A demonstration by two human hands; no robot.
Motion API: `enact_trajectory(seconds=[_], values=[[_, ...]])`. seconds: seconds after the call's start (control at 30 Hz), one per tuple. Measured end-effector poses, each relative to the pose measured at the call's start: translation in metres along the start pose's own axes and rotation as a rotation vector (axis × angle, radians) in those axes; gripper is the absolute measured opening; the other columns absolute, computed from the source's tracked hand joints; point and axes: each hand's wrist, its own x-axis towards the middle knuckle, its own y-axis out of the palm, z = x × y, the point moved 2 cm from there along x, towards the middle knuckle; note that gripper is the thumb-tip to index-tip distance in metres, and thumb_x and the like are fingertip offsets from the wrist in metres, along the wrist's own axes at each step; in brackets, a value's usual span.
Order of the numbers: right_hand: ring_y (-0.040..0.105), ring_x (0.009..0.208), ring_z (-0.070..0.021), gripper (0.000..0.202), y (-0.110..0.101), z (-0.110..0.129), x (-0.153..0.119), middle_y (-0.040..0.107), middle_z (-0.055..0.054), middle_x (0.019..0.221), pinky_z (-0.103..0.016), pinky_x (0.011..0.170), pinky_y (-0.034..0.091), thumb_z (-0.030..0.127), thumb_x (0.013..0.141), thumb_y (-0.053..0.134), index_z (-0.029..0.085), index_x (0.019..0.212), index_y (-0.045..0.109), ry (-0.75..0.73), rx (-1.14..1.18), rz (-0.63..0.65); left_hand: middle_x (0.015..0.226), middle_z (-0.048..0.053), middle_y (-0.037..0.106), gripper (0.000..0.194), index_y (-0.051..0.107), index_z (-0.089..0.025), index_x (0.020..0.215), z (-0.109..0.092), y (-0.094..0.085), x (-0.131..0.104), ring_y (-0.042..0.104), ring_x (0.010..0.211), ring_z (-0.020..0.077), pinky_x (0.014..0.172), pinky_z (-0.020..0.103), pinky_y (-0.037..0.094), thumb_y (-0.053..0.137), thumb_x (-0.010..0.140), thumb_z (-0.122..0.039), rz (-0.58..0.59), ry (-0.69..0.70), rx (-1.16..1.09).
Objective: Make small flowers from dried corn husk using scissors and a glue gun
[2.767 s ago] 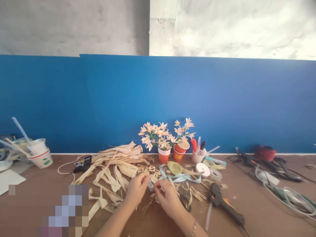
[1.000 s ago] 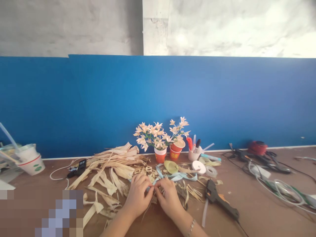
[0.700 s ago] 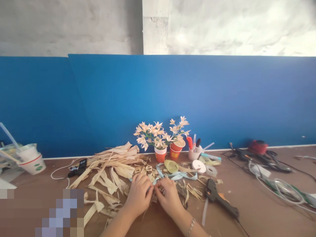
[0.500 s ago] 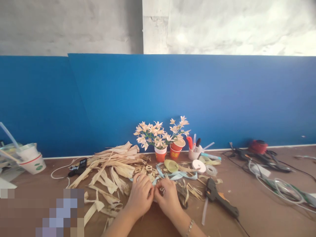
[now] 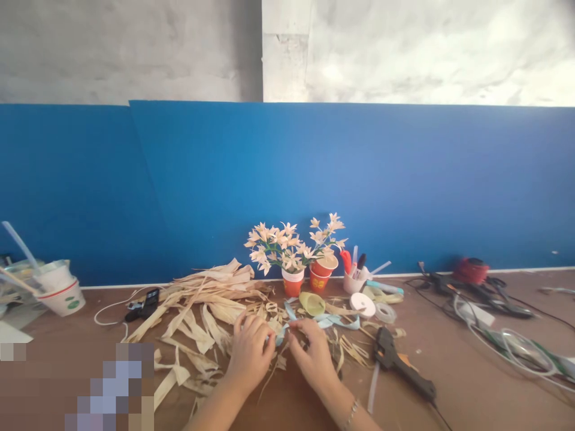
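The left hand (image 5: 251, 353) had its fingers bent in a narrow curl, and what they held, if anything, could not be told. The right hand (image 5: 315, 354) had thumb and forefinger parted, with nothing plain between them. The hands were apart, low over the bench (image 5: 278, 413). From them, the blue ribbon (image 5: 333, 321) lay between 12 and 2 o'clock, and the husks (image 5: 215, 293) spread from 9 to 11, some near the left hand.

Fine work on such thin stuff seemed to call for light fingertip pinches, wrists low and steady, and a slow pull; dry husk would likely split if tugged, and loose scraps could snag.

The brown bench was cluttered. Flowers (image 5: 281, 242) stood in cups (image 5: 293, 285) at 12 o'clock, tape (image 5: 385, 312) lay at 2, the glue gun (image 5: 404, 364) at 3, and a white cup (image 5: 65, 299) at 10. Beyond rose a blue panel (image 5: 287, 161) and, above it, a grey wall (image 5: 135, 48).
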Motion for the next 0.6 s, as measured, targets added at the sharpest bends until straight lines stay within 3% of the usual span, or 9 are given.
enact_trajectory(seconds=[0.3, 0.6], values=[[0.055, 0.074, -0.0174, 0.012, 0.006, 0.013, -0.003, 0.062, -0.001, 0.074, -0.03, 0.071, 0.033, 0.014, 0.081, 0.052, 0.02, 0.072, 0.057, -0.124, -0.08, 0.104, 0.073, 0.0, 0.059, 0.013, 0.054, -0.021, 0.069, -0.01, -0.003, 0.0, 0.054, 0.08, 0.0187, 0.098, 0.047, 0.029, 0.051, 0.077, -0.013, 0.072, 0.014, -0.018], [0.054, 0.072, -0.0172, 0.012, 0.006, 0.019, -0.005, 0.061, 0.0, 0.071, -0.031, 0.073, 0.031, 0.013, 0.079, 0.051, 0.019, 0.069, 0.054, -0.12, -0.149, -0.02, 0.069, 0.002, 0.061, 0.014, 0.054, -0.02, 0.062, -0.011, -0.001, 0.0, 0.055, 0.076, 0.0211, 0.082, 0.041, 0.034, 0.052, 0.073, -0.011, 0.009, -0.136, 0.148]])
